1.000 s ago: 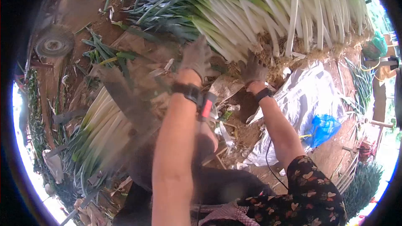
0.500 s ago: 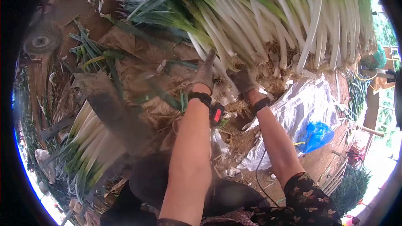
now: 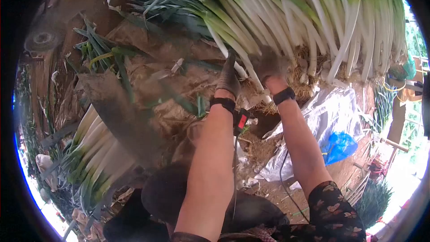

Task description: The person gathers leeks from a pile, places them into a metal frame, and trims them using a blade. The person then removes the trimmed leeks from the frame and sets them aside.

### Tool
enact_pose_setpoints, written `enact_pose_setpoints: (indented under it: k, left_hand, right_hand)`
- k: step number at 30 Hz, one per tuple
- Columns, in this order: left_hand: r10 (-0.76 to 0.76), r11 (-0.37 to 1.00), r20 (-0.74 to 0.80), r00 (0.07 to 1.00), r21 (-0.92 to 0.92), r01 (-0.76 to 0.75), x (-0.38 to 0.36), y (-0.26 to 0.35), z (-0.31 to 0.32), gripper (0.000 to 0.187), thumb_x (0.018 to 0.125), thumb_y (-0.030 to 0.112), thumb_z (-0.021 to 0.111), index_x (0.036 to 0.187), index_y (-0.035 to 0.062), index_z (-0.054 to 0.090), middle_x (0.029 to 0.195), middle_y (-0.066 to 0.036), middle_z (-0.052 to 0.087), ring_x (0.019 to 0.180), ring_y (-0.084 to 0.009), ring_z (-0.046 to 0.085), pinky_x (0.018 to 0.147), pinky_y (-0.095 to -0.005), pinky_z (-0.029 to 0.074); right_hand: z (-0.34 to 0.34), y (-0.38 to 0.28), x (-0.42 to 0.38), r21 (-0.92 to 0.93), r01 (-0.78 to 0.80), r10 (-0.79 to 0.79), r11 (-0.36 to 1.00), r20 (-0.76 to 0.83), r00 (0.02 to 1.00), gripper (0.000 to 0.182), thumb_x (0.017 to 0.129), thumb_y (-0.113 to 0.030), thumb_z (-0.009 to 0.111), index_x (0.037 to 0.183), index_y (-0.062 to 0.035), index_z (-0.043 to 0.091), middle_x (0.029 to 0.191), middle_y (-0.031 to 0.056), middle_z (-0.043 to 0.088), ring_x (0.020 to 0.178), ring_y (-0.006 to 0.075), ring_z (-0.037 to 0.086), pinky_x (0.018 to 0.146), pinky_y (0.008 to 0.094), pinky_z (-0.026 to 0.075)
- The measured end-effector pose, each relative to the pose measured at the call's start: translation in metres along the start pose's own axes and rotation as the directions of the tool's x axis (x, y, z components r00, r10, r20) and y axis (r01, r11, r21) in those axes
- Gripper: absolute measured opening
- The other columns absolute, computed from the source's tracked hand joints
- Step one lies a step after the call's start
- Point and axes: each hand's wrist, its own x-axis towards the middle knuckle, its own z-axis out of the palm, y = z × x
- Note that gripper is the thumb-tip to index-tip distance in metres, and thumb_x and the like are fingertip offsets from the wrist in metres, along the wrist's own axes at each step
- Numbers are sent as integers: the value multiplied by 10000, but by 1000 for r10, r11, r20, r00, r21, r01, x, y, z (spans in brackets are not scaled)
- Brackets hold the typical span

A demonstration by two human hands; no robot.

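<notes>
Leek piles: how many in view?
2. Big pile at top, both gloved hands at its root end; smaller pile at lower left. More greens at the far right edge, unclear.

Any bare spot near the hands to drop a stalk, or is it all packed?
Freest patch: the white plastic sheet right of the right hand, above the blue bag. Some brown ground shows left of the left hand, littered with leaf scraps. Crowded: the big leek pile above both hands, and the second leek bundle lower left.

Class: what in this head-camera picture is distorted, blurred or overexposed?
Head view: the fisheye lens leaves a black round border and bends the leek pile; the gloved right hand is motion-blurred, the left hand sharper; daylight blows out the right edge.
</notes>
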Motion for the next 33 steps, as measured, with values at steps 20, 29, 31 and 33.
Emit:
enact_pose_setpoints:
  k: [20, 29, 31, 33]
  left_hand:
    - [-82, 938, -123, 989, 325, 118, 2, 32, -34, 853, 795, 579, 711, 1430, 86, 425, 1409, -149, 472, 1276, -313, 433, 1033, -454, 365]
    - [-65, 992, -22, 998, 106, 67, -60, 60, 16, 668, 795, 583, 714, 1225, 97, 557, 1155, -128, 583, 1059, -287, 567, 878, -444, 503]
    - [-38, 993, 13, 999, 109, 36, -53, 49, -4, 616, 812, 477, 739, 1246, 84, 547, 1123, -123, 606, 1018, -286, 593, 865, -429, 516]
    - [-125, 992, 59, 990, 37, 122, -51, 47, -19, 525, 823, 288, 781, 1236, 64, 548, 1049, -105, 642, 929, -287, 633, 814, -406, 541]
  right_hand:
    - [54, 11, 22, 159, 271, -312, 949, 567, 762, 471, 925, -301, 580, 1340, -90, 505, 1062, 199, 669, 987, 351, 642, 816, 431, 513]
    - [-69, -37, -57, 351, 380, -506, 856, 413, 757, 430, 979, -405, 462, 1248, -73, 514, 966, 234, 652, 895, 438, 629, 768, 490, 502]
    - [-94, -54, -73, 318, 31, -219, 948, 576, 788, 688, 950, -572, 437, 1391, -45, 413, 1050, 261, 650, 957, 456, 622, 796, 507, 503]
    - [-91, -54, -82, 260, 134, -234, 956, 408, 882, 667, 930, -590, 460, 1287, -28, 491, 1013, 283, 652, 916, 466, 633, 775, 505, 510]
